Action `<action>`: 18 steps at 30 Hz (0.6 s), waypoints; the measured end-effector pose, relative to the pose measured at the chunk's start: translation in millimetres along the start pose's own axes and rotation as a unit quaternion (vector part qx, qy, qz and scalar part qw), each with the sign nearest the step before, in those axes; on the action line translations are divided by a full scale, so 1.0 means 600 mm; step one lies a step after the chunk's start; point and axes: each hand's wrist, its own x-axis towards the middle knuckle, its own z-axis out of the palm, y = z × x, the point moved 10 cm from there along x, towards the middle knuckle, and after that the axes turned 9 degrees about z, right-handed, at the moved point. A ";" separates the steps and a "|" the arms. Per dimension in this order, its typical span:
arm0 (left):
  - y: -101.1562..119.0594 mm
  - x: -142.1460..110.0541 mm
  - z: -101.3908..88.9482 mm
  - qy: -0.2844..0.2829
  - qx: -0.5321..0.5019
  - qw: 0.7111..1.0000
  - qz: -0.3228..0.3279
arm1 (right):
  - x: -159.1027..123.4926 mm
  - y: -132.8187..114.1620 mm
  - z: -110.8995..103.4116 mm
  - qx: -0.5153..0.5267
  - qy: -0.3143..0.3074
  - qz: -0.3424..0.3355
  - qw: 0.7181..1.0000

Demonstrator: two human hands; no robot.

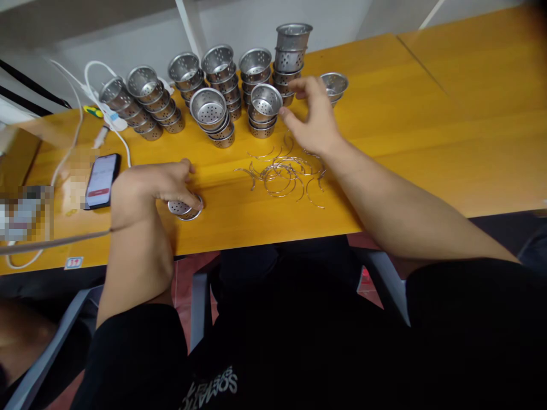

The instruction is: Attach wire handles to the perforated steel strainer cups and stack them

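My left hand (164, 179) grips a small perforated metal cup (182, 209) near the table's front edge. The cup's holed bottom faces up, and my fingers hide part of it. Over the table's middle, my right hand (314, 117) is spread, with thumb and fingers apart and nothing between them. Just left of its thumb stands a short stack of perforated metal cups (262, 111). Behind its fingers rises a taller stack (292, 60), and a separate metal cup (334, 85) is partly hidden to the right. Thin curved wire pieces (280, 173) lie in a loose pile below my right hand.
More cup stacks stand along the back, some leaning, such as a tilted stack (158, 99) and a front stack (211, 114). To the left lie a phone (102, 182), a white cable (123, 139) and a yellow-green object (93, 111). Another person's limb (25, 336) shows lower left.
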 end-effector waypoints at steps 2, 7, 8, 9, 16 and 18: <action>0.005 0.008 0.014 -0.039 0.005 0.999 0.001 | 0.001 0.003 0.001 -0.001 0.007 -0.011 1.000; 0.033 0.012 0.005 -0.031 -0.163 0.983 0.073 | 0.002 0.002 0.001 0.002 0.026 -0.039 0.999; 0.043 0.011 -0.004 -0.015 -0.211 0.971 0.107 | 0.002 0.002 0.002 0.001 0.023 -0.034 0.999; 0.051 0.010 -0.016 0.010 -0.256 0.957 0.137 | 0.002 0.003 0.002 0.000 0.020 -0.025 1.000; 0.061 0.010 -0.069 0.154 -0.300 0.931 0.137 | 0.002 -0.001 0.000 0.014 0.013 -0.006 1.000; 0.074 0.012 -0.050 0.116 -0.226 0.960 0.115 | 0.001 -0.002 -0.002 0.017 0.013 -0.002 1.000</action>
